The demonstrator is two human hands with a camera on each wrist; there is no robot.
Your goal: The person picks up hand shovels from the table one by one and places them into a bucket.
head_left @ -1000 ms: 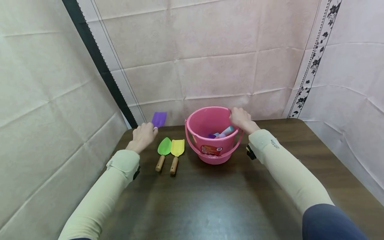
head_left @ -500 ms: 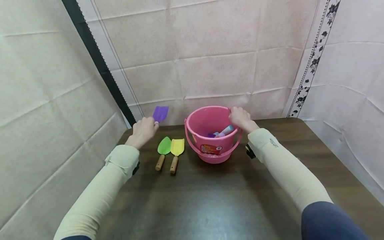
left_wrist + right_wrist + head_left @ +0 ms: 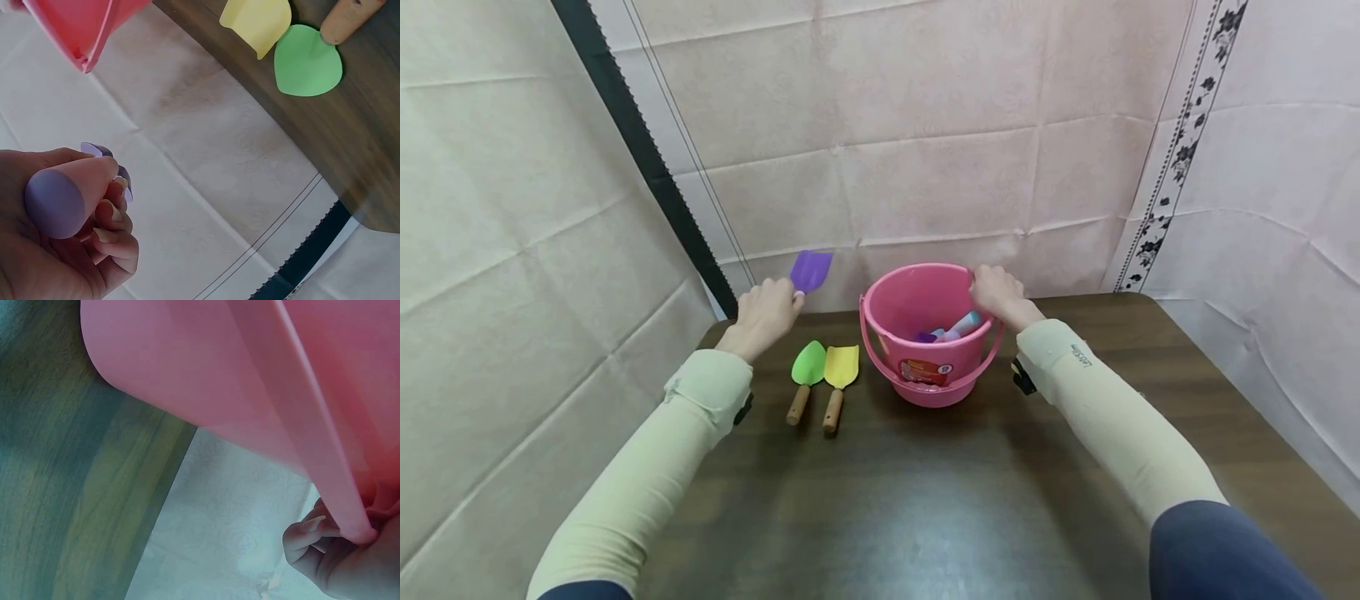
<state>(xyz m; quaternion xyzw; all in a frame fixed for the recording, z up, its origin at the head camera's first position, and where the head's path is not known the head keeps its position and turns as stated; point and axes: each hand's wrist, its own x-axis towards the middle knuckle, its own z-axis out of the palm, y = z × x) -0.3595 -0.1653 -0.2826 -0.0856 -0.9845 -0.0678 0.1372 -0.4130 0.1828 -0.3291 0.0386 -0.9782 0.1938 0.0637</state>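
My left hand [image 3: 765, 312] grips the handle of a purple toy shovel [image 3: 810, 270], held up above the back left of the table; the left wrist view shows its fingers [image 3: 106, 215] curled round the purple handle end [image 3: 55, 203]. My right hand [image 3: 996, 293] grips the right rim of a pink bucket [image 3: 925, 367] standing on the table, fingers [image 3: 306, 532] hooked over the rim [image 3: 350, 519]. Inside the bucket lie a few toy pieces [image 3: 951, 331], partly hidden. A green shovel [image 3: 806, 368] and a yellow shovel [image 3: 837, 372] with wooden handles lie side by side left of the bucket.
The dark wooden table [image 3: 925, 500] is backed by draped pale cloth walls [image 3: 925, 150] on three sides. A black strip [image 3: 647, 167] runs down the back left corner.
My left hand has lifted the purple shovel up and slightly right, toward the bucket. My right hand stays on the bucket rim.
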